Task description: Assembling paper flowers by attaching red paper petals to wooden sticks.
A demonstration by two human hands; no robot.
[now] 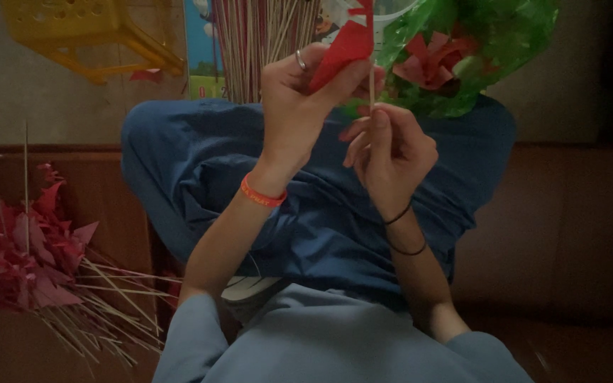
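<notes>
The left hand point(299, 106) pinches a folded red paper piece point(345, 46) at twelve o'clock, its grip clenched on the paper. The right hand point(389, 152) grasps a thin bamboo stick point(372, 85) that stands upright, its top seemingly touching the paper, though dim light blurs the joint. At one o'clock sits a green plastic bag point(505, 35) holding red pieces; at eight o'clock lies a pile of finished red pinwheels point(30, 255).
</notes>
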